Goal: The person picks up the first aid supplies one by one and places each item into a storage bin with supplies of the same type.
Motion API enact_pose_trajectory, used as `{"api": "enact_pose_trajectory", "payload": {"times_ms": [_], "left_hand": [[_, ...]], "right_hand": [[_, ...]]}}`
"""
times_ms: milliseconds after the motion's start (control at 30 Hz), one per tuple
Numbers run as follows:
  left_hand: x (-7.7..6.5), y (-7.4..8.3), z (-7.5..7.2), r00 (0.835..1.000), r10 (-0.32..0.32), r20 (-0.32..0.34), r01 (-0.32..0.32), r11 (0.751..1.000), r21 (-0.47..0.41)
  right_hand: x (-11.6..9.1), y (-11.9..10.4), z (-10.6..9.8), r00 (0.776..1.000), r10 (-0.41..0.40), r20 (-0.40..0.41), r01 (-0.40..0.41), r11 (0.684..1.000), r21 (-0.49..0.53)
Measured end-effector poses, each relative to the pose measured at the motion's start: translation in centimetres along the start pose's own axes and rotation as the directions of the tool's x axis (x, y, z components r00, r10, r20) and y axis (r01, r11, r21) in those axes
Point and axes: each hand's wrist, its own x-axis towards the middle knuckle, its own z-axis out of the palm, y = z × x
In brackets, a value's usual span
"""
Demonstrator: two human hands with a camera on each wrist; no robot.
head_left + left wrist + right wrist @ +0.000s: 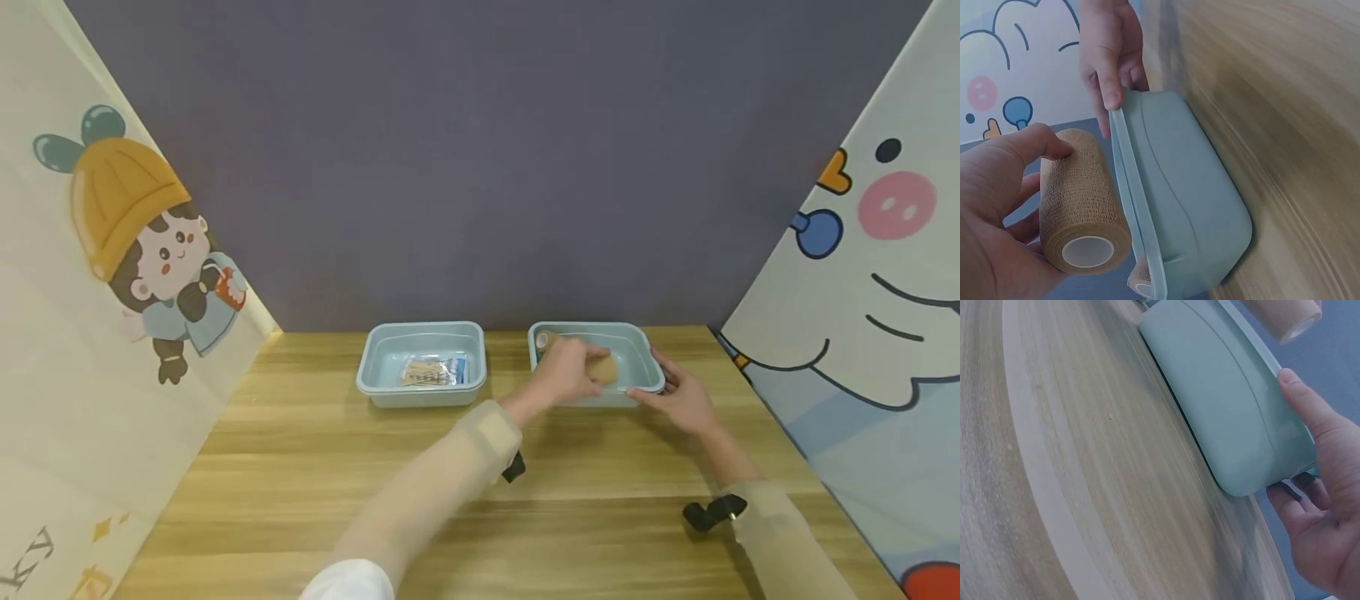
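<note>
My left hand (561,372) grips a tan, textured self-adhesive bandage roll (1082,194), thumb on one side and fingers behind it. The roll is held at the opening of the right light-blue plastic basin (1179,187), with its white core facing the camera in the left wrist view. My right hand (681,402) holds that basin by its right end, the thumb (1304,400) on the near rim and the other fingers around the end wall. A second tan roll (544,340) lies inside the basin at its left end, partly hidden.
Left of it stands a matching light-blue basin (420,399) holding a clear packet of thin sticks (432,372) with a blue label. Both basins sit at the back of the wooden table (300,467), near a dark wall (480,167). Printed cartoon panels flank both sides.
</note>
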Motion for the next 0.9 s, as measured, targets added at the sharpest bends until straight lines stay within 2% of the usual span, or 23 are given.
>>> {"api": "enact_pose_trajectory", "payload": {"times_ms": [167, 367, 500, 667, 900], "left_hand": [[0.8, 0.5, 0.3, 1.000, -0.004, 0.005, 0.004, 1.000, 0.031], [1.0, 0.5, 1.0, 0.999, -0.026, 0.021, 0.025, 0.999, 0.021], [1.1, 0.1, 1.0, 0.999, -0.035, -0.003, 0.035, 0.999, 0.041], [1.5, -0.2, 1.3, 0.999, -0.005, -0.033, 0.008, 0.995, 0.099], [1.9, -0.2, 1.5, 0.999, -0.030, -0.032, 0.033, 0.996, 0.079]], "right_hand": [[-0.3, 0.2, -0.5, 1.000, 0.000, 0.008, -0.001, 1.000, 0.018], [-1.0, 0.6, -0.6, 1.000, 0.018, 0.017, -0.018, 1.000, 0.005], [-0.8, 0.5, -0.3, 1.000, 0.008, 0.016, -0.008, 1.000, 0.016], [-0.5, 0.5, -0.2, 1.000, 0.009, 0.011, -0.009, 1.000, 0.016], [-0.2, 0.6, -0.1, 1.000, -0.010, 0.017, 0.010, 1.000, -0.022]]}}
